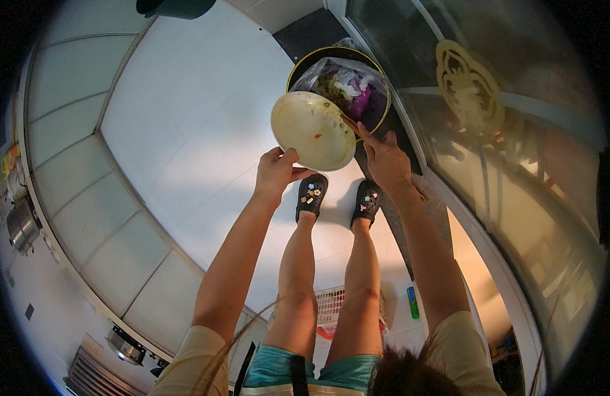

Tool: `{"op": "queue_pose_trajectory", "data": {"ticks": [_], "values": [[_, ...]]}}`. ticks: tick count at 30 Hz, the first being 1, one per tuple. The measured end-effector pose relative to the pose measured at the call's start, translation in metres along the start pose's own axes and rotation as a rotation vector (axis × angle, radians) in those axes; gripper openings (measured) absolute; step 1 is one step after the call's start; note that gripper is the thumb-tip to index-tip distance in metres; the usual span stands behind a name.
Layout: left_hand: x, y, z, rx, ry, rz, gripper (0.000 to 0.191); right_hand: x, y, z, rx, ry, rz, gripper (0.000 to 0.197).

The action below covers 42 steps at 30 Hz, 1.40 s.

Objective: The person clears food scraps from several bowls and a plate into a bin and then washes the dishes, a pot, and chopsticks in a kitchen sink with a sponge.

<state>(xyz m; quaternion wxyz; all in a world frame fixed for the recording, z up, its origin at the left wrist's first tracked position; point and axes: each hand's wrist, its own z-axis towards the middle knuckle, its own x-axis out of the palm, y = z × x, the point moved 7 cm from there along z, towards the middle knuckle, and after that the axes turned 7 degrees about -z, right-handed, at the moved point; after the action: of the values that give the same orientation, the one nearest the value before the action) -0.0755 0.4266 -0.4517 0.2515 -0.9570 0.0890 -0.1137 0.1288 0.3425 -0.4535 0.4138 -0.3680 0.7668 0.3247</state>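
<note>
My left hand grips the near left rim of a white plate, thumb on top. The plate is tilted and holds green food scraps along its right side and a small orange-red bit near the middle. Brown chopsticks are in my right hand, their tips at the plate's right rim; their back end shows beside my wrist. Just beyond the plate stands a round trash bin with a yellow rim, lined with a clear plastic bag. Inside lie dark green scraps, white crumpled pieces and something purple.
A glass sliding door with a yellowish ornament runs along the right. Pale cabinets line the left. Below are my black clogs, a plastic basket behind my legs and a green cylindrical container.
</note>
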Motion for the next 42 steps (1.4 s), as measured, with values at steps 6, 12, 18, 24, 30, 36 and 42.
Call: {"op": "queue_pose_trajectory", "data": {"ticks": [6,12,18,24,30,36,42], "values": [[-0.016,0.0,0.0,0.012,-0.028,0.03,0.037,0.015,0.027,-0.017,-0.317,0.191,0.317,0.036],[-0.018,-0.003,-0.007,-0.004,0.001,0.015,0.037,0.012,0.002,0.011,-0.05,0.005,0.06,0.036],[-0.024,-0.002,-0.003,-0.024,0.002,0.031,0.041,0.009,0.035,0.008,-0.327,0.009,0.067,0.038],[-0.015,-0.002,-0.004,-0.054,0.061,-0.051,0.043,0.016,0.012,0.026,-0.094,0.023,0.0,0.039],[-0.021,0.003,-0.005,-0.029,-0.009,0.006,0.039,0.013,0.024,0.019,-0.121,-0.022,-0.093,0.041],[-0.025,0.008,-0.002,-0.04,0.002,-0.05,0.038,0.025,0.018,0.008,-0.108,0.052,-0.07,0.042],[-0.028,0.013,-0.005,-0.039,-0.02,-0.102,0.032,0.017,0.025,-0.002,-0.158,-0.093,0.108,0.038]]}}
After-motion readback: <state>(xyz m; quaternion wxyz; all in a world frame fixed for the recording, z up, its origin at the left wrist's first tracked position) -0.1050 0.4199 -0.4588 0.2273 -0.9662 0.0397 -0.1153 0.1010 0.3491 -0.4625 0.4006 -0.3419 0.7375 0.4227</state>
